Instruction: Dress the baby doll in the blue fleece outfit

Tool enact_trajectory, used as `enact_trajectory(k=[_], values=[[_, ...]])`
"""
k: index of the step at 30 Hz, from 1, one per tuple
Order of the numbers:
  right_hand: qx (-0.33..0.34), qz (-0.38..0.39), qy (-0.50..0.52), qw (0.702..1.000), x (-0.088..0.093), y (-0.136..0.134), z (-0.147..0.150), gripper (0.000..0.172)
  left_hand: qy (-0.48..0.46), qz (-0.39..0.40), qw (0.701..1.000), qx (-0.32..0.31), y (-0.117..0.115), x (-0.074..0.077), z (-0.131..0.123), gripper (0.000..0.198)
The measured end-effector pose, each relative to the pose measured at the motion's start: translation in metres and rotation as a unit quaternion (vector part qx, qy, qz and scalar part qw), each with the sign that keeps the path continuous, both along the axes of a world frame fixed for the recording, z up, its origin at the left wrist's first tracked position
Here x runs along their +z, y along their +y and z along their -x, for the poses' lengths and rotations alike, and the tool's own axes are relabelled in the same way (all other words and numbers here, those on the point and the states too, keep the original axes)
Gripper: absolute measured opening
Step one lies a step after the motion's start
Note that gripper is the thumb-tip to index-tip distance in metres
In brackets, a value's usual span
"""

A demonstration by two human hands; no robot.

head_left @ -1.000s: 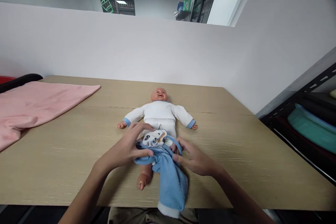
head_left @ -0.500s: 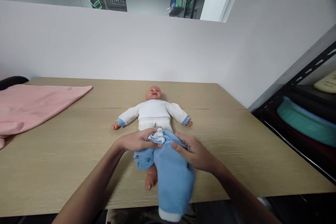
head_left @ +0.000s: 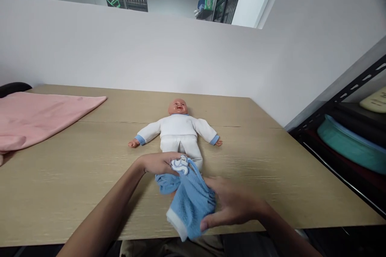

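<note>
A baby doll (head_left: 178, 124) in a white top and white trousers lies on its back on the table, its head away from me. Blue fleecy doll trousers (head_left: 189, 200) with a white cuff and a white patch near the waist cover its lower legs. One trouser leg is bunched around a leg of the doll; the other hangs loose towards me. My left hand (head_left: 159, 163) is closed on the waistband by the patch. My right hand (head_left: 232, 200), slightly blurred, holds the loose trouser leg, thumb low on it and fingers partly hidden behind. The doll's feet are hidden.
Pink cloth (head_left: 39, 118) lies across the left of the wooden table (head_left: 271, 176). A white partition (head_left: 135, 52) rises behind the table. On the right, a black shelf rack (head_left: 337, 96) holds a teal item (head_left: 350, 142).
My right hand has slid from the waistband down along the loose trouser leg, which is now bunched and swung leftwards. More of the doll's white trousers shows; its foot is now covered.
</note>
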State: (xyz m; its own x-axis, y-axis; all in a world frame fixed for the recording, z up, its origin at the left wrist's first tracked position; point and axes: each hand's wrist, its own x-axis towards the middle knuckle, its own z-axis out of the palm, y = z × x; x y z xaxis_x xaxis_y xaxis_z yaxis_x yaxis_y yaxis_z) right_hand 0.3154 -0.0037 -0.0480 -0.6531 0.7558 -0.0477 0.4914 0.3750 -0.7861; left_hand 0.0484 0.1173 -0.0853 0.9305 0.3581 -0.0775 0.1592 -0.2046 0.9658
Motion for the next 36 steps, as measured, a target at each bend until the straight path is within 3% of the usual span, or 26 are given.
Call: enact_trajectory(k=[3,8,10,13,15,18,20,24,27,33,36], values=[[-0.01,0.012,-0.014,1.0,-0.009,-0.004,0.008,0.057,-0.008,-0.009,1.0,0.013,-0.001,-0.004,-0.001,0.042],[-0.11,0.024,-0.047,0.993,-0.01,-0.014,0.013,0.028,-0.004,-0.01,1.0,-0.013,-0.004,-0.003,-0.005,0.037],[-0.118,0.053,-0.008,0.992,-0.005,-0.018,0.011,0.031,0.006,-0.019,1.0,-0.021,-0.005,-0.001,-0.005,0.031],[-0.128,0.13,0.099,0.978,-0.004,-0.019,0.005,0.05,0.017,-0.035,0.999,-0.007,-0.005,-0.002,-0.002,0.029],[-0.153,0.177,0.144,0.962,-0.01,-0.019,0.002,0.059,0.019,-0.02,0.999,-0.031,-0.003,-0.005,0.0,0.037],[-0.178,0.224,0.172,0.943,-0.025,-0.018,0.0,0.059,0.011,0.035,0.995,-0.094,-0.001,-0.009,-0.001,0.044],[-0.157,0.25,0.18,0.938,-0.03,-0.019,0.002,0.054,-0.004,0.062,0.992,-0.108,-0.001,-0.01,-0.003,0.041],[-0.035,0.292,0.212,0.932,-0.022,-0.022,0.008,0.048,-0.034,0.068,0.994,-0.083,-0.005,-0.008,-0.005,0.042],[-0.033,0.278,0.244,0.928,-0.017,-0.023,0.013,0.044,-0.014,0.074,0.996,-0.041,-0.006,-0.009,-0.004,0.051],[-0.207,0.176,0.228,0.935,-0.038,-0.032,0.02,0.041,-0.017,0.105,0.994,-0.009,-0.004,-0.012,-0.003,0.058],[-0.305,0.064,0.163,0.936,-0.049,-0.039,0.027,0.044,0.004,0.103,0.995,0.008,-0.011,-0.003,-0.007,0.057]])
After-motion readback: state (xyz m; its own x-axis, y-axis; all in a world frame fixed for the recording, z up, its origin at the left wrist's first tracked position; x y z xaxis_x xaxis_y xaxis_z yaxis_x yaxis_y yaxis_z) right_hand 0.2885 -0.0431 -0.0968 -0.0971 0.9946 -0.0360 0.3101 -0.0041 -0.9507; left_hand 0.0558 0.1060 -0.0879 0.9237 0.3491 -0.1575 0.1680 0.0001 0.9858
